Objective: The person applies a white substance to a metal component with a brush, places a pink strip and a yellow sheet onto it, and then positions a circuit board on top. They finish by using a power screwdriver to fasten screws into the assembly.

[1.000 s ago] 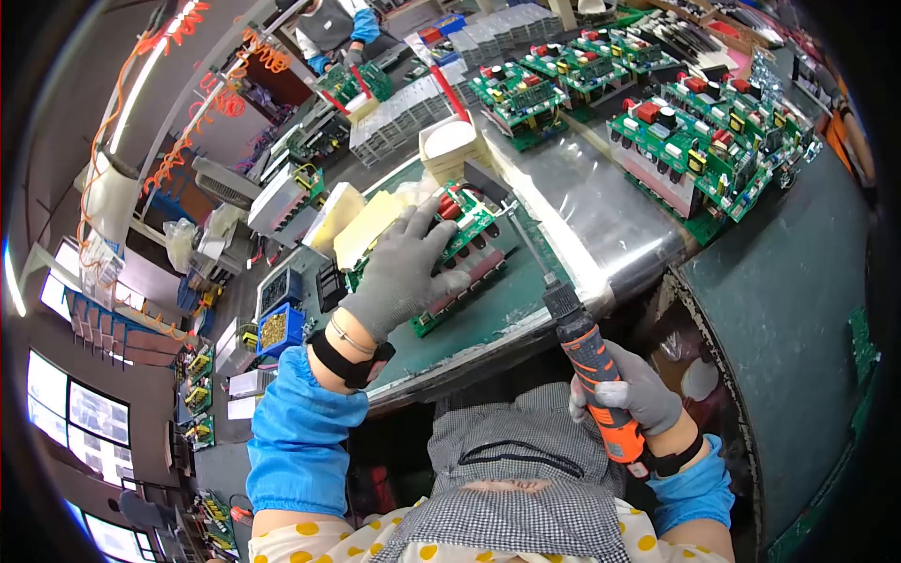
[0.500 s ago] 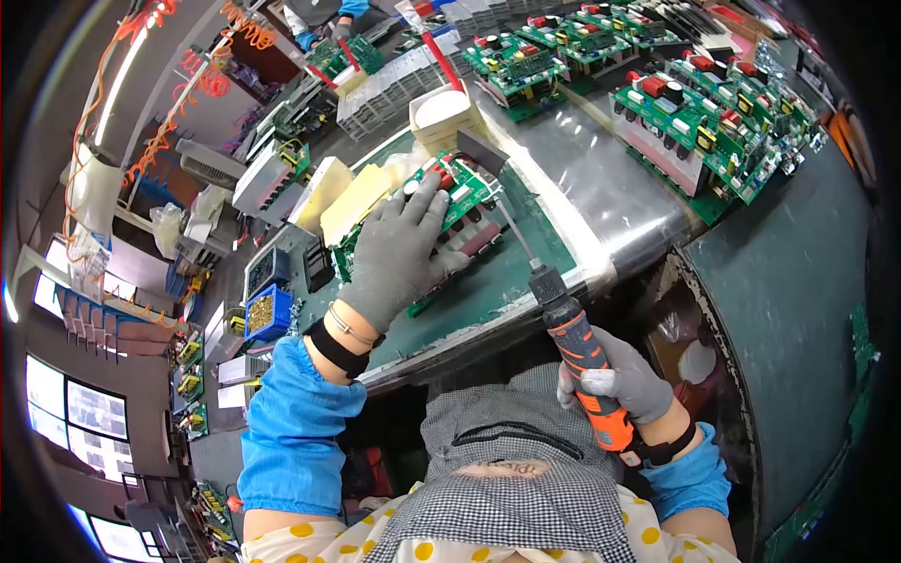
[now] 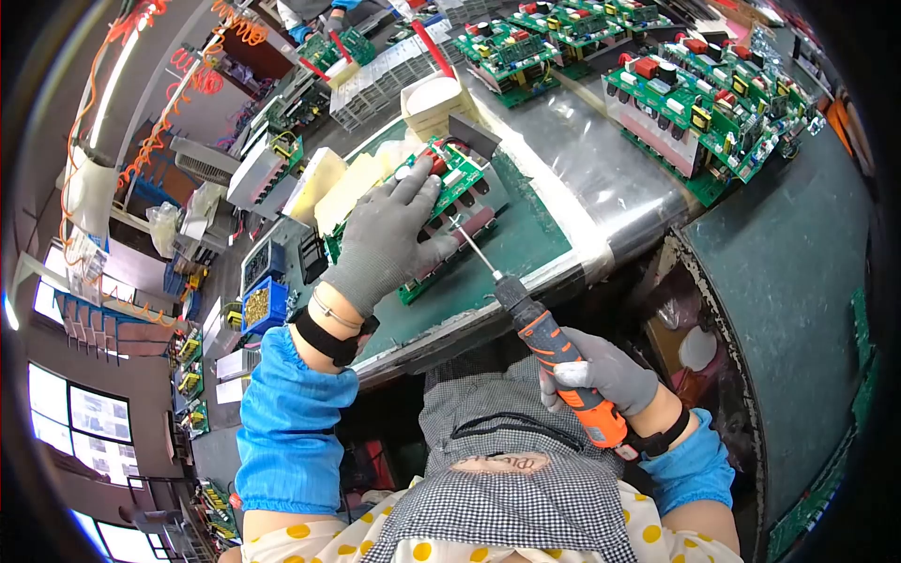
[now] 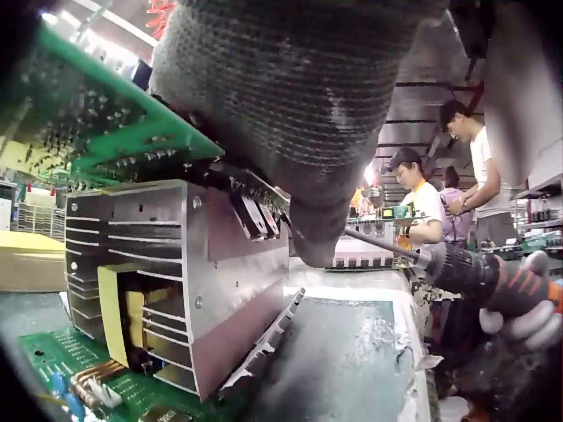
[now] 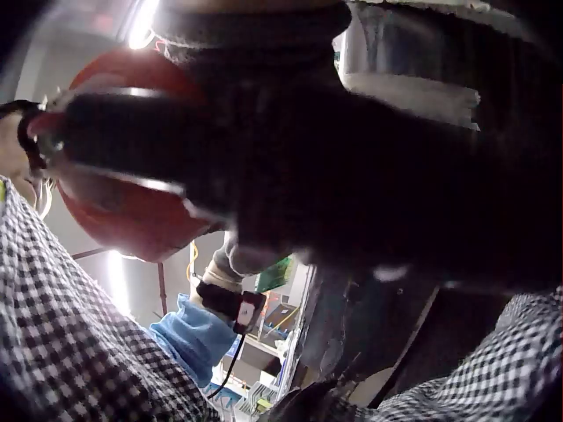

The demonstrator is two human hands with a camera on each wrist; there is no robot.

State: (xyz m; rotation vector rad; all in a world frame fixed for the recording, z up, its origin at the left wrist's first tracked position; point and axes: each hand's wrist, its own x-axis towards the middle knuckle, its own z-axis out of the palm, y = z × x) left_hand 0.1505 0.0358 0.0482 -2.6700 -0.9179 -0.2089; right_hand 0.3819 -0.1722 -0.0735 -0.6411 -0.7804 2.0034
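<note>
My gloved left hand (image 3: 387, 235) rests over a green circuit board (image 3: 465, 174), its fingers stretched across the components and its thumb along the near side. Under that board, in the left wrist view, stands a finned metal heat sink (image 4: 237, 308), with another green board (image 4: 53, 360) at its foot. In my gloved right hand (image 3: 615, 373) is an orange and black electric screwdriver (image 3: 556, 352), gripped round its body. Its long bit (image 3: 477, 246) slants up to the near side of the assembly, the tip close to my left thumb. The right wrist view is mostly filled by the dark tool body.
Yellow foam blocks (image 3: 347, 192) and a white-topped container (image 3: 436, 101) stand behind the assembly. A blue bin of small brass-coloured parts (image 3: 265, 305) sits at left. More board assemblies (image 3: 657, 113) line the right back, beside a shiny metal strip (image 3: 601, 178). People work in the background.
The screwdriver has swung left, its bit tip moving from beyond the board's right end to the assembly's near side. My left hand stays on the board while the head view shifts slightly.
</note>
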